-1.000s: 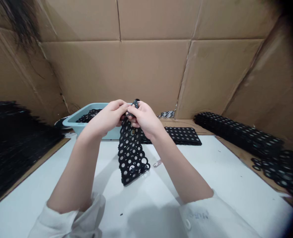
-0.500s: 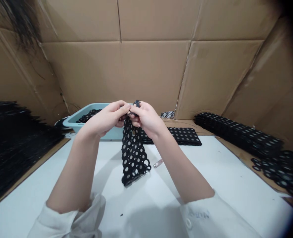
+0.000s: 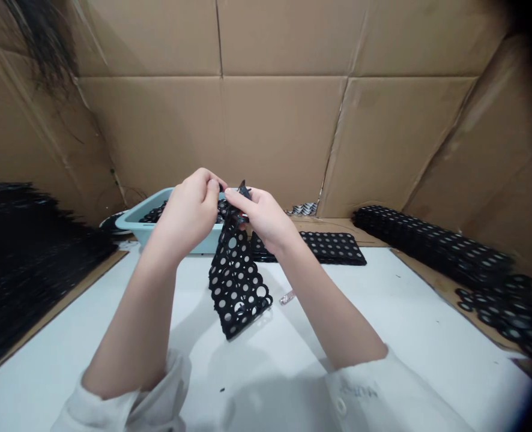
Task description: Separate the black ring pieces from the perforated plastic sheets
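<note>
A black sheet with round holes (image 3: pixel 236 282) hangs from my right hand (image 3: pixel 266 219), its lower end over the white tabletop. Thumb and fingers of that hand are closed on its bunched top, where a pointed black end sticks up. Just to the left, my left hand (image 3: pixel 191 207) is closed in a pinch, with a small black bit at its fingertips. I cannot tell whether that bit is joined to the sheet. Behind my left hand stands a light blue basin (image 3: pixel 135 223) with more black holed pieces in it.
Flat black holed sheets (image 3: pixel 333 247) lie behind my right wrist. A long stack of them (image 3: pixel 432 240) runs along the right side, with loose pieces in front. A dark pile (image 3: pixel 32 264) fills the left side. A small pinkish object (image 3: pixel 287 297) lies on the tabletop (image 3: pixel 338 324). Cardboard walls enclose the back.
My left hand has moved a little left and up, away from my right fingers, and turned. The hanging sheet has swung slightly left and spread wider. My right hand keeps its grip.
</note>
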The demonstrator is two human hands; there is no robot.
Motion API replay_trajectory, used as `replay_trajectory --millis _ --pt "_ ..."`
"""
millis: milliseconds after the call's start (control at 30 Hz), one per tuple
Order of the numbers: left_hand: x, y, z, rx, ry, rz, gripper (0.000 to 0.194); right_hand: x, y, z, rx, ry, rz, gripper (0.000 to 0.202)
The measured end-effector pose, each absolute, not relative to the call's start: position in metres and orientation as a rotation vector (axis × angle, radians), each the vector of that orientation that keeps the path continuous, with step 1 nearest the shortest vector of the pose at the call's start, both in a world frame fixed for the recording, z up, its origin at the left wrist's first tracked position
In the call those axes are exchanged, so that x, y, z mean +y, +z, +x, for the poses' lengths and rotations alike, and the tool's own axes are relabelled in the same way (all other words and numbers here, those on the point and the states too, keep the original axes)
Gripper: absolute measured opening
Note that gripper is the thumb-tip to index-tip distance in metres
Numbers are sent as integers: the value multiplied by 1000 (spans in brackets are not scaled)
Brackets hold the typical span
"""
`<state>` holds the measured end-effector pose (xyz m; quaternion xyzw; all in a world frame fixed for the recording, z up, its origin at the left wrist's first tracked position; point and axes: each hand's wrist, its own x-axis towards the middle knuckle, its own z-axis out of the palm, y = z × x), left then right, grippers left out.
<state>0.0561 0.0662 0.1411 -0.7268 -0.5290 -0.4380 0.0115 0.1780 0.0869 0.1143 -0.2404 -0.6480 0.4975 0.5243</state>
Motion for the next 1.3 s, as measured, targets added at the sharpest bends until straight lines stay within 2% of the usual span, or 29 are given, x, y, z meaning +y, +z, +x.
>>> replay_trajectory --millis 200,300,467,733,1300 --pt "65 137 61 -1688 -1160 -2262 23 93 111 179 -1516 824 -665 26" --pt "69 135 65 -1684 -1146 -2372 25 96 112 178 -1472 768 -682 22" --pt "66 138 68 -1609 -1330 -2418 31 90 118 178 -1393 829 -584 17" --pt "60 141 67 -1624 -1300 -2463 30 84 120 180 -1290 1073 -535 19" --pt "67 143 67 -1661 -1520 -2506 24 81 119 177 -1283 1145 -463 22"
